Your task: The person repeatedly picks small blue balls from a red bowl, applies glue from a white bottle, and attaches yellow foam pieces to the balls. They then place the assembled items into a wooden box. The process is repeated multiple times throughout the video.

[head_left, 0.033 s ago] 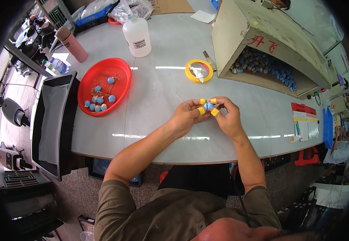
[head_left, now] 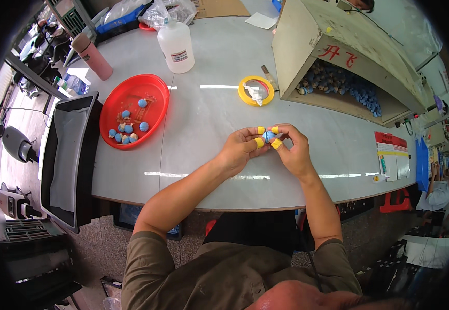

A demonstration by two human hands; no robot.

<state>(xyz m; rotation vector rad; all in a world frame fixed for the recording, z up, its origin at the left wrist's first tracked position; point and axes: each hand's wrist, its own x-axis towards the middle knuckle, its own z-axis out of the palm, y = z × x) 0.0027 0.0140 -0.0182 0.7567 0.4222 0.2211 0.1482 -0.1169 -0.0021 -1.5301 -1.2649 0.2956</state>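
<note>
Head view, the only one. Both hands are over the desk point(head_left: 209, 116), right of centre in the frame. Left hand point(head_left: 239, 151) and right hand point(head_left: 297, 152) meet at one small blue ball point(head_left: 269, 136). Fingers closed, gripping the ball from both sides, thumb and finger tips on each hand. Yellow wraps point(head_left: 276, 145) on the thumb and one finger of each hand. Ball detail is mostly hidden by the tips; it looks held just above the desk surface.

Left side: red round tray point(head_left: 112, 106), on the desk, with about nine blue-and-cream pieces point(head_left: 129, 128) loose in it, mostly toward the near side. Black bin point(head_left: 71, 160) with a grey liner beside the desk's left end. Pink flask point(head_left: 96, 61) and white bottle point(head_left: 175, 47), both upright, behind the tray.

Ahead of the hands: yellow tape roll point(head_left: 242, 93) lying flat, white crumpled scrap point(head_left: 254, 94) on it, narrow flat tool point(head_left: 269, 77) just beside. To the right of that, beige open-front box point(head_left: 301, 44), red marks on its front, heap of blue-and-cream parts point(head_left: 338, 82) inside. Far right: red-and-white sheet point(head_left: 391, 142), green tube point(head_left: 382, 164) on it. Another person point(head_left: 438, 195) at the right edge, well apart.
</note>
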